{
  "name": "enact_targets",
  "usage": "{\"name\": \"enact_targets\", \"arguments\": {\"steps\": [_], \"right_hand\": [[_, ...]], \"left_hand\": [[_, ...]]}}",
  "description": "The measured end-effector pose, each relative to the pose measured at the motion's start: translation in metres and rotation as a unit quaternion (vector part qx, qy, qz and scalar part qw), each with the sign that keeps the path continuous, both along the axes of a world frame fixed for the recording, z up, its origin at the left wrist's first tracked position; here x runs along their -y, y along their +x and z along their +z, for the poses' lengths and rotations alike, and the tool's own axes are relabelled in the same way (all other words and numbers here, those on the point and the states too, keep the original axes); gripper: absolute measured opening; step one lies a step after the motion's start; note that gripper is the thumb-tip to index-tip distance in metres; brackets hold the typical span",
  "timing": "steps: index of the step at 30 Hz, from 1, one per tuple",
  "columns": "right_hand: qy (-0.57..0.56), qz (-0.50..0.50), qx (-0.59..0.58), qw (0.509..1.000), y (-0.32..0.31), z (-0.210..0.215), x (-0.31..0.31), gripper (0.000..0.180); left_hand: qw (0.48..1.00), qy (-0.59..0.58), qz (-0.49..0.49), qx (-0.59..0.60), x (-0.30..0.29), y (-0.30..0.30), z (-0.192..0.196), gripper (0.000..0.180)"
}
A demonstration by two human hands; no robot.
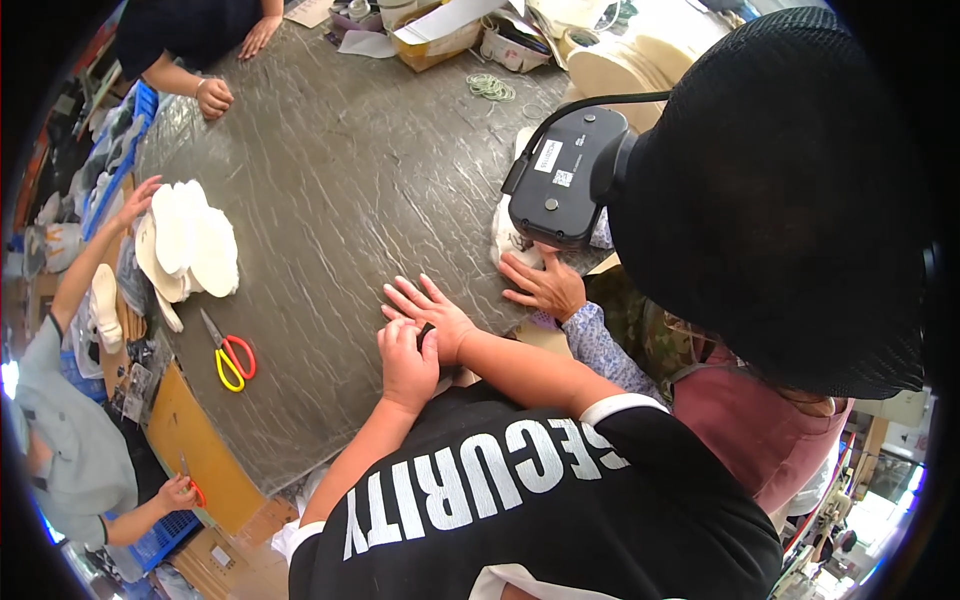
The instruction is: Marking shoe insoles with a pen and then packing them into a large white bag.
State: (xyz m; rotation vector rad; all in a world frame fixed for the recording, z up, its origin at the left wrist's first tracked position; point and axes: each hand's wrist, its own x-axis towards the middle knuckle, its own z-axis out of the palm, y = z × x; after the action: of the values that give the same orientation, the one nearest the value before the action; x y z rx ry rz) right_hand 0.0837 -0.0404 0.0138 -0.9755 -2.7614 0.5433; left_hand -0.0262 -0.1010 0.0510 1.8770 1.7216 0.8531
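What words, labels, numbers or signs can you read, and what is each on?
Black shirt: one word in large white capitals; readable, but I won't copy it.
Black device: two white labels, one with a square code; print too small to read.
Elsewhere: nothing I can make out.

Scissors [229, 362], one handle red, one yellow, lying near a loose pile of white insoles [212, 255]. Far side: pale green rubber bands [490, 87] in a tangled heap, near an open cardboard box [440, 42]. Left: yellow-brown board [196, 450], blue crate [165, 540] at its lower end. Right: black cap [770, 200] on a co-worker.
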Motion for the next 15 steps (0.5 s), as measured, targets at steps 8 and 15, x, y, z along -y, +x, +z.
{"name": "enact_targets", "arguments": {"steps": [8,15], "right_hand": [[0.036,0.028,0.003,0.999,0.001,-0.009,-0.002,0.071],[0.034,0.019,0.015,0.999,0.001,-0.008,0.000,0.074]], "left_hand": [[0.996,-0.064,-0.027,0.061,0.014,0.011,0.013,0.019],[1.000,-0.005,0.013,0.011,0.008,0.009,0.007,0.019]]}}
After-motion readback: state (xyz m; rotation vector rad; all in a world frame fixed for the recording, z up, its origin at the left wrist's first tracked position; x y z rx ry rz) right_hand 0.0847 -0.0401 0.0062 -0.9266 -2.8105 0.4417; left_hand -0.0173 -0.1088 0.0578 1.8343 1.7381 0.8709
